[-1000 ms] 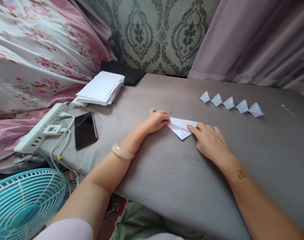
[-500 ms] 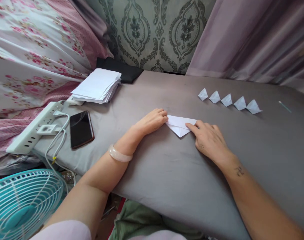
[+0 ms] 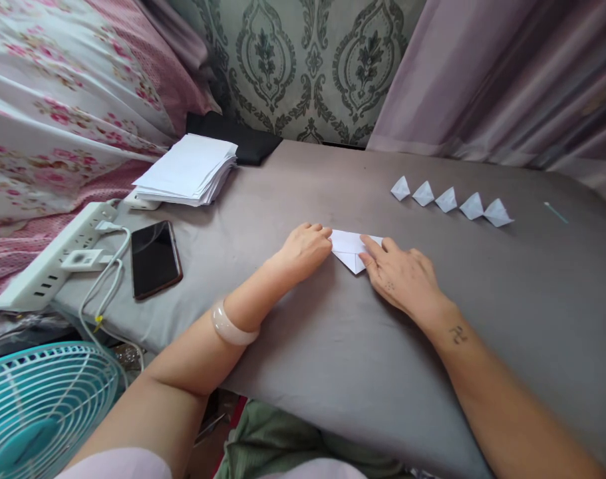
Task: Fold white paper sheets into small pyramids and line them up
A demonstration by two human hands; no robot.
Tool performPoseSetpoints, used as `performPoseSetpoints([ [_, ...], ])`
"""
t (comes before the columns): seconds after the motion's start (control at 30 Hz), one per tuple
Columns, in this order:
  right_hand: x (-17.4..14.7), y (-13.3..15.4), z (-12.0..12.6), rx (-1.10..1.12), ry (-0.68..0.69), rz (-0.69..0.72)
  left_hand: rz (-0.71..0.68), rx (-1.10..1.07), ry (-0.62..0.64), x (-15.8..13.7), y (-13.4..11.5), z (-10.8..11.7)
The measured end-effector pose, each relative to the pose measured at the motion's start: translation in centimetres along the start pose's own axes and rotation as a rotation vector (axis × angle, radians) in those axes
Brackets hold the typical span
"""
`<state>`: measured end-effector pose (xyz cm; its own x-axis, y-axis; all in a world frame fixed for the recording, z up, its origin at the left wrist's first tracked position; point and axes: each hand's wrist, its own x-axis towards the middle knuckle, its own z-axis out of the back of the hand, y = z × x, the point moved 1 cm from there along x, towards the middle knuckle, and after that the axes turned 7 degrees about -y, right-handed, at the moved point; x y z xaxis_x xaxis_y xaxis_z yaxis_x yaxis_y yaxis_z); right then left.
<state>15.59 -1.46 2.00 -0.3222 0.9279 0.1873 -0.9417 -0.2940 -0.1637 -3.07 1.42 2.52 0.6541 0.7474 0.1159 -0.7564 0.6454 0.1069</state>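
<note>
A small sheet of folded white paper (image 3: 346,243) lies on the grey-covered table, with a straight far edge and a point towards me. At its left corner, the curled fingers of my left hand (image 3: 306,247) pinch the paper. My right hand (image 3: 405,276) is over the right side, its index finger and thumb pressing on the paper and its other fingers bent at the right corner, which they partly hide. Several folded paper pieces, pointed and standing in a row (image 3: 446,199), are beyond my right hand.
A stack of white paper (image 3: 185,169) lies at the back left beside a black cloth-like item (image 3: 235,136). Nearer are a phone (image 3: 155,259) and a white power strip (image 3: 58,256) with cables. A turquoise fan (image 3: 48,412) stands at lower left. A thin stick (image 3: 556,212) lies far right.
My right hand has shifted left across the folded paper, its index finger now stretched over the upper layer and its thumb near the point. My left hand stays at the left corner.
</note>
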Motion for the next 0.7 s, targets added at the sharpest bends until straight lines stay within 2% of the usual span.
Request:
performPoseSetpoints([
  [0.17, 0.3, 1.4, -0.5, -0.073, -0.004, 0.011, 0.114, 0.044, 0.045, 0.1, -2.2, 0.1],
  [0.4, 0.0, 1.9, -0.8, -0.106, 0.007, -0.001, 0.171, -0.002, -0.141, 0.2, -2.6, -1.6],
  [0.7, -0.9, 1.1, -0.2, -0.069, 0.013, -0.074, 0.225, -0.018, -0.109, -0.1, -3.1, -1.4],
])
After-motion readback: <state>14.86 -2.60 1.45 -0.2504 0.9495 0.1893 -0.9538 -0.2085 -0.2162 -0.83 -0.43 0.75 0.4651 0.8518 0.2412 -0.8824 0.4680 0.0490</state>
